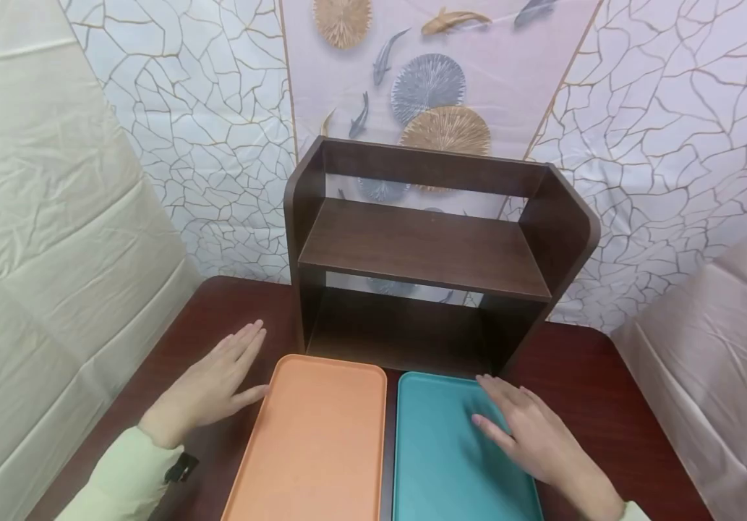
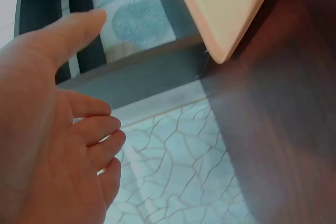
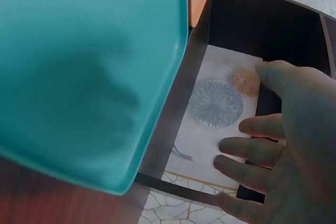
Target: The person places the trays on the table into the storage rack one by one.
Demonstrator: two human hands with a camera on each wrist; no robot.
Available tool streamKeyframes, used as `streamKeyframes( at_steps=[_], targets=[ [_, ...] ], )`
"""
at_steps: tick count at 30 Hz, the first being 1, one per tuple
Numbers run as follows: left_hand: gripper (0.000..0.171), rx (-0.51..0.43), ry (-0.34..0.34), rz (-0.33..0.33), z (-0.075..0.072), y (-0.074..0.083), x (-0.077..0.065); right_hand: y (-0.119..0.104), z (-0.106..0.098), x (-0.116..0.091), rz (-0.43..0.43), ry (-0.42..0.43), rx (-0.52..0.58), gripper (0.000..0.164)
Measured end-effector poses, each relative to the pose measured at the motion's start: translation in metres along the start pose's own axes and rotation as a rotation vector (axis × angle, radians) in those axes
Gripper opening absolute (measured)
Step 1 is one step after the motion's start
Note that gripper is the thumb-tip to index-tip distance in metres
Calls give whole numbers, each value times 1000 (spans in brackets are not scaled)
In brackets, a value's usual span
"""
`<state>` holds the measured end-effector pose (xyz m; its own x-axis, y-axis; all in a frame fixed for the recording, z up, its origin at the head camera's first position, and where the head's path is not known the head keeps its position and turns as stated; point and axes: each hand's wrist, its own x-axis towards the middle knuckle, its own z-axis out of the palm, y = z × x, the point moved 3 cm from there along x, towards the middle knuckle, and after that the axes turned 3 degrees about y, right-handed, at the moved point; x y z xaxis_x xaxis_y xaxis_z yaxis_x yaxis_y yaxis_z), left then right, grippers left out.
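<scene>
My left hand (image 1: 207,391) hovers beside the left edge of an orange tray (image 1: 321,441), fingers straight, thumb tip right at the rim in the head view. Over the right side of a teal tray (image 1: 451,456) is my right hand (image 1: 532,430), its fingers extended and its shadow falling on the tray. Neither hand holds anything. In the left wrist view the left palm (image 2: 47,145) faces the camera's scene with the thumb apart from the fingers. The right wrist view shows the right hand (image 3: 294,140) with spread fingers near the teal tray (image 3: 100,77).
A dark brown two-tier shelf (image 1: 425,246) stands behind the trays on a reddish-brown table (image 1: 236,304). Patterned cloth (image 1: 217,130) hangs behind it, and pale fabric (image 1: 41,217) borders the left side. A small black object (image 1: 181,468) sits by the left sleeve.
</scene>
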<state>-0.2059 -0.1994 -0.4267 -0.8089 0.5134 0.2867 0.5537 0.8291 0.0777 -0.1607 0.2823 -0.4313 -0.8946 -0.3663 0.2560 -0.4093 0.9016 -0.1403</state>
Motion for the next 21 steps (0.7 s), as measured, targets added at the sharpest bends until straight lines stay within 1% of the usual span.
streamKeyframes(
  at_steps=[6, 9, 13, 16, 19, 21],
  targets=[
    [89, 20, 3, 0, -22, -14, 6, 10, -10, 1, 81, -6, 81, 50],
    [90, 41, 6, -3, -35, -19, 11, 16, -13, 0, 135, -40, 123, 41],
    [89, 54, 11, 3, -55, -22, 17, 26, -13, -4, 191, -78, 162, 28],
    [90, 62, 26, 17, -71, -24, 23, 34, -12, -8, 222, -91, 175, 20],
    [91, 81, 47, 36, -87, -24, 29, 42, -10, -12, 262, -130, 180, 18],
    [92, 88, 49, 33, -97, -25, 35, 47, -9, -15, 288, -158, 186, 18]
  ],
)
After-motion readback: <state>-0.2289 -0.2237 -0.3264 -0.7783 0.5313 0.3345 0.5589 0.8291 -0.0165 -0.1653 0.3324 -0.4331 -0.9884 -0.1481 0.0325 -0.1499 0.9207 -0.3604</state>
